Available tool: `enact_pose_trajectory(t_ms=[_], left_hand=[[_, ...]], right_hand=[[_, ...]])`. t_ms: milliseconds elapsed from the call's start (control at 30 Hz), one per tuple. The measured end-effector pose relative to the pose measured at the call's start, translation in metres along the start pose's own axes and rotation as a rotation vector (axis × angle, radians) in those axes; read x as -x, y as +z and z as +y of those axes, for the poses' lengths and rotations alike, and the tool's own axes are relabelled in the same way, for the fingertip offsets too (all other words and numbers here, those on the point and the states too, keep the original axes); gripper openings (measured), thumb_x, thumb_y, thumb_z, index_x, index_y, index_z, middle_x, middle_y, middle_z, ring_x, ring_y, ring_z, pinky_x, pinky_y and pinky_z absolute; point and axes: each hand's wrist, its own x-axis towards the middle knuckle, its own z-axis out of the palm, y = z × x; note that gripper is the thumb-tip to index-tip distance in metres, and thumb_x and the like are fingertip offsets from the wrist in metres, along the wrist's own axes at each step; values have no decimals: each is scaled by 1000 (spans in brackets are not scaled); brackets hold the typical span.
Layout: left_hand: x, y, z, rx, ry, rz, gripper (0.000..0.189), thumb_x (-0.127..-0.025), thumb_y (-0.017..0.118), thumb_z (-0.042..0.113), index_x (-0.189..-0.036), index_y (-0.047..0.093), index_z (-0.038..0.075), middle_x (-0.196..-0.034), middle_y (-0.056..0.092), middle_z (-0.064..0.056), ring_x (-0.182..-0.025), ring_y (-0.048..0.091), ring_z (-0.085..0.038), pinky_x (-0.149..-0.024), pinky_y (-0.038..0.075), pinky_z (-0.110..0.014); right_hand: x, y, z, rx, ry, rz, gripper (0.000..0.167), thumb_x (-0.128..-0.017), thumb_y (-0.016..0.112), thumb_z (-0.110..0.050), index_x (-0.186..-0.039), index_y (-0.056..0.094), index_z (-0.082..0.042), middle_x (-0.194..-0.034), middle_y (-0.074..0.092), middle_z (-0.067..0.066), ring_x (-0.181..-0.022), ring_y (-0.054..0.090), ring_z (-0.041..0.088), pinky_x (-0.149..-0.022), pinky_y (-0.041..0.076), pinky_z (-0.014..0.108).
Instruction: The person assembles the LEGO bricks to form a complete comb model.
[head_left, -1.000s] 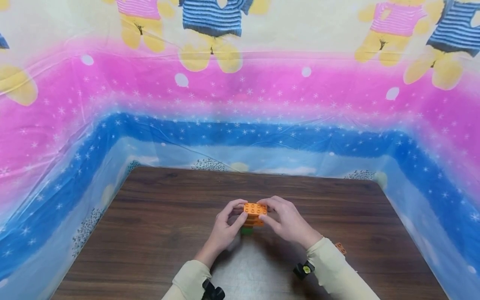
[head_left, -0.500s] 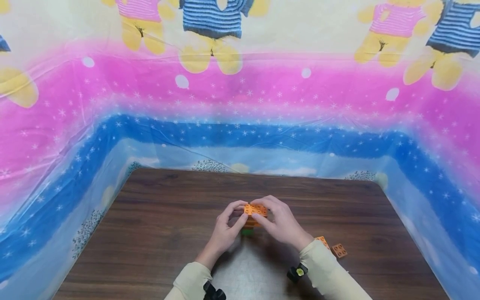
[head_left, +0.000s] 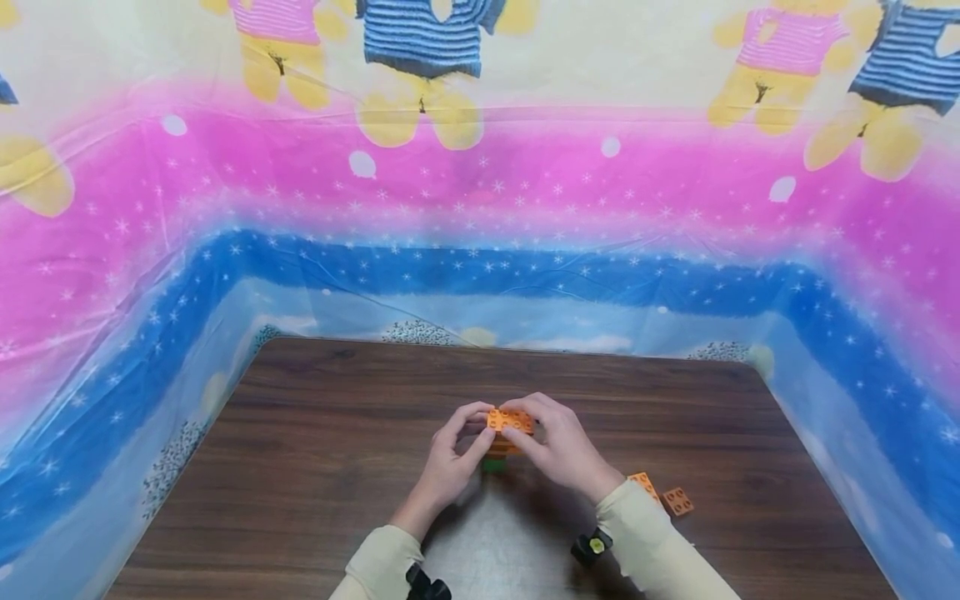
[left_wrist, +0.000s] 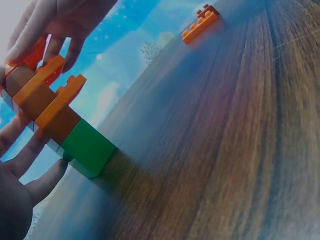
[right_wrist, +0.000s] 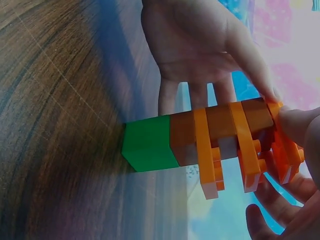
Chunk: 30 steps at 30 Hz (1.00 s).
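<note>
A tower of toy building bricks stands upright on the table, with a green brick [right_wrist: 150,144] at its foot. Above that, brown bricks [right_wrist: 183,136] alternate with thin orange bricks [right_wrist: 206,160] that overhang to one side. The left hand [head_left: 446,457] holds the tower, its thumb at the near side of the top and its fingers along the left side. The right hand [head_left: 564,443] pinches the top orange brick [head_left: 512,419] between thumb and fingers, covering part of its studs. In the right wrist view, this top brick sits tilted against the brown one below.
To the right, partly behind the right sleeve, lies a loose orange brick [head_left: 642,483]. Beside it is a smaller brown brick [head_left: 678,502] with studs up. A printed cloth [head_left: 480,267] hangs around the back and sides of the dark wooden table [head_left: 315,417].
The right hand has shifted slightly left, its thumb now over the top orange brick. The right sleeve moved left too, uncovering the loose orange brick. The left hand stays nearly still.
</note>
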Motion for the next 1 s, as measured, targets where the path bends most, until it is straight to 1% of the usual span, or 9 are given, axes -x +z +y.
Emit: enact_pose_trajectory(t_ms=[100,267,367,500,567,667,833,900,1000], left_hand=[[1,1,-1,14,-9,3,34,-106,62,10,-139,58,7,-127,66,-12,-119,66,-34,-95,57,-36],[1,2,0,8,-10,17,35,-104,61,4,-139,58,4,-127,65,-19,-119,65,-41,-93,58,-39],[1,3,6,-8,-12,20,34,-104,60,3,-139,57,2,-126,65,-23,-119,64,-44,-93,58,-40],[1,3,19,-9,-21,15,33,-105,60,2,-137,56,-3,-125,65,-25,-118,64,-45,-93,58,-38],[0,2,22,-7,-23,17,33,-105,60,3,-136,56,-4,-124,65,-25,-118,64,-45,-92,57,-36],[0,3,16,-14,-25,28,34,-105,60,3,-138,56,-3,-125,65,-24,-118,64,-44,-90,57,-35],[1,4,0,-2,-29,34,35,-105,61,5,-140,57,4,-126,66,-18,-119,64,-42,-91,58,-36],[2,4,-2,6,-26,31,34,-105,62,7,-139,58,9,-126,67,-15,-119,64,-39,-92,58,-35],[1,3,-2,12,-3,27,33,-106,63,10,-138,59,14,-125,68,-11,-119,65,-36,-91,58,-34]], right_hand=[[1,2,1,2,-2,5,29,-99,76,-26,-127,73,-18,-118,70,-4,-104,66,11,-84,59,46],[1,4,3,4,-16,15,29,-99,76,-28,-126,73,-18,-118,71,-4,-103,67,10,-83,59,36],[0,4,4,-2,-21,17,29,-100,75,-29,-126,73,-18,-117,70,-4,-101,66,9,-81,57,32],[0,4,5,-11,-18,15,28,-100,74,-28,-126,72,-17,-117,70,-4,-100,66,9,-81,58,35],[-1,4,5,-11,-17,19,29,-100,74,-27,-127,72,-16,-117,70,-3,-101,66,10,-80,59,38],[-1,5,4,7,-8,18,29,-101,74,-26,-128,71,-16,-118,69,-4,-103,66,10,-82,60,39],[3,8,1,36,24,4,31,-102,72,-27,-131,68,-17,-119,68,-6,-105,63,8,-86,59,33],[4,8,1,43,23,5,30,-102,72,-28,-131,68,-18,-119,68,-7,-105,62,8,-86,58,33],[4,7,2,51,6,12,30,-103,71,-28,-131,68,-19,-119,68,-7,-105,62,8,-86,58,34]])
